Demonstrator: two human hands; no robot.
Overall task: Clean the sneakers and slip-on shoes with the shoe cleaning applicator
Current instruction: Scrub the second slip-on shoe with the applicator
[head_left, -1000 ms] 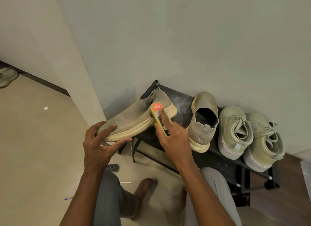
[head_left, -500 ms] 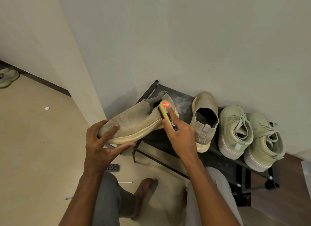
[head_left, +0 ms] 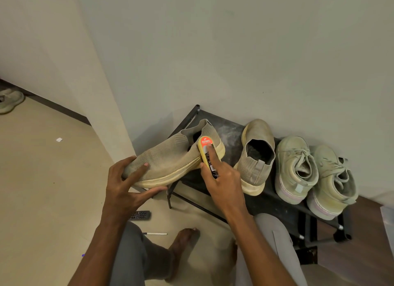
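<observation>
Head view: applicator (head_left: 207, 155) sits against the heel side of the slip-on (head_left: 170, 157), just above the sole, pinched in the right hand (head_left: 223, 181) with the forefinger laid along its back. A second ago it was lower on the sole edge, nearer the rack (head_left: 230, 129); it has since worked up toward the collar, so the rubbing of this shoe's heel looks well under way, with the toe half probably yet to do. The left hand (head_left: 128, 183) grips the toe, fingers curled over the knit and thumb under the sole, holding the slip-on raised off the rack's left end. On the rack, its mate (head_left: 255, 157) stands beside the right hand, then two sneakers (head_left: 296, 168) further right, all seemingly waiting. Below the rack on the floor lie a remote (head_left: 139, 215) and a pen (head_left: 155, 234), near a bare foot (head_left: 183, 243); none blocks the strokes, though the mate stands close to the working wrist.
</observation>
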